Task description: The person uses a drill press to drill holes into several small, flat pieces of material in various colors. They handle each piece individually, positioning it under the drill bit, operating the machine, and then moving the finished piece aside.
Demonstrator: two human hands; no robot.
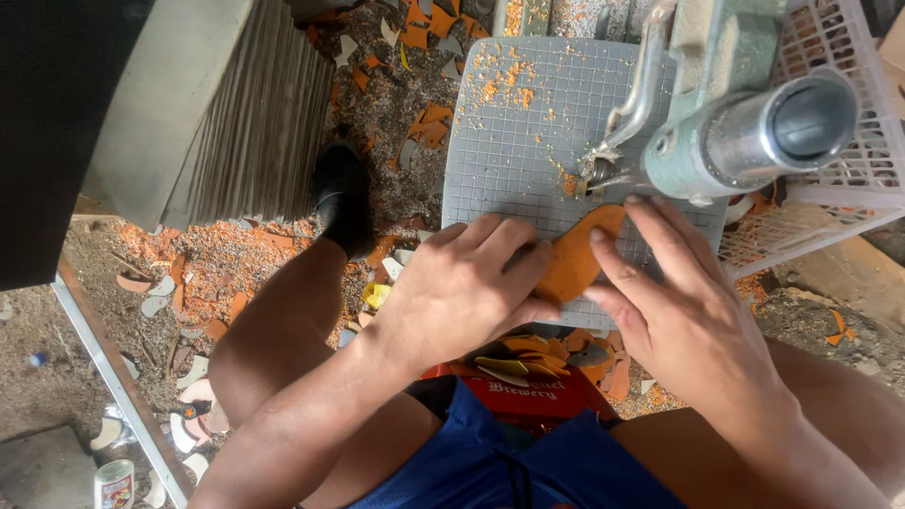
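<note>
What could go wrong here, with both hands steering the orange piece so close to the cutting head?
The right hand lies almost under the cutting head; a slip could likely carry its fingertips into it. The orange piece is narrow, so the left hand may lose its hold. Orange crumbs on the grid table might let the piece slide.

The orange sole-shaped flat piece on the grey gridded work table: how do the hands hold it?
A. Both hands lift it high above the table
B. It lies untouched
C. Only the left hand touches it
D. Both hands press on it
D: the left hand and the right hand both rest fingers on the orange sole-shaped flat piece, flat on the grey gridded work table.
</note>
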